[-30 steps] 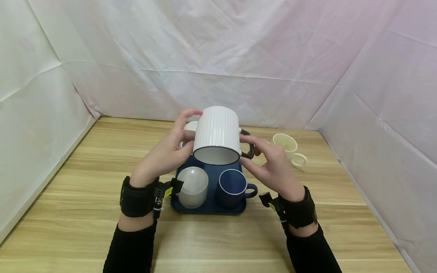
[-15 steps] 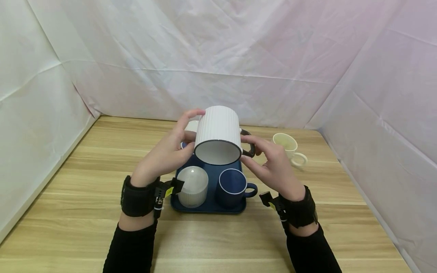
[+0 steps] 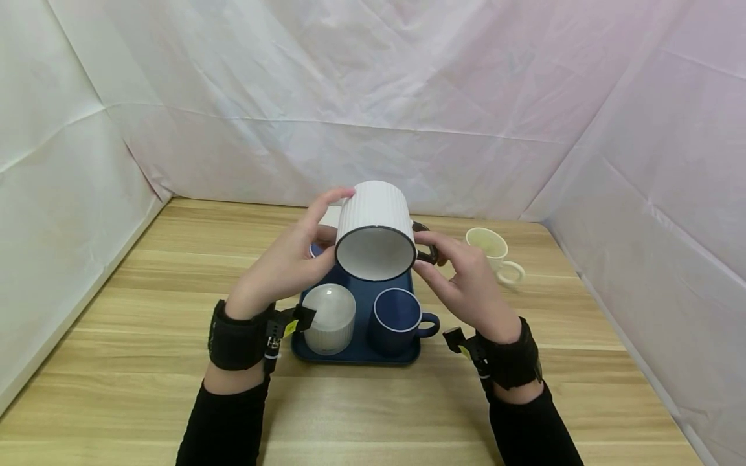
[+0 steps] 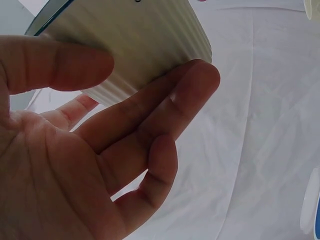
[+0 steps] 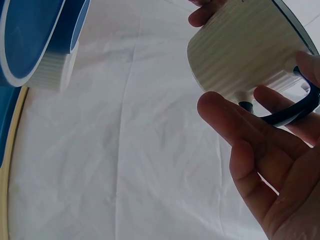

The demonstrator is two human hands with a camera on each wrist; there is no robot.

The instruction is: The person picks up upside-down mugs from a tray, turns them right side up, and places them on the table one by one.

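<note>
A: How is the grip on that white mug (image 3: 375, 228)?

B: Both hands are on it. The left hand (image 3: 283, 265) cups its ribbed side, thumb on one part of the wall and fingers (image 4: 165, 107) curled round toward the base. The right hand (image 3: 460, 278) holds the other side, with fingers at the dark handle (image 5: 295, 107).

A: And where is the mug itself?

B: In the air, tipped on its side with its dark-rimmed mouth facing the person, above the back part of a blue tray (image 3: 361, 294).

A: What lies under and around it?

B: On the tray, nearest the person, stand a frosted ribbed cup (image 3: 329, 318) at the left and a dark blue mug (image 3: 398, 318) at the right, its handle pointing right. They are just beside each other. Behind the white mug, something pale on a blue base peeks past the left thumb; I cannot tell what it is, because the mug and hand hide most of it.

A: Anything further out?

B: A cream mug (image 3: 494, 254) stands on the tabletop (image 3: 146, 323) to the right, apart from the tray, partly behind the right hand's fingers. White sheeting (image 3: 373, 110) closes in the back and both sides. Black straps sit on both wrists.
</note>
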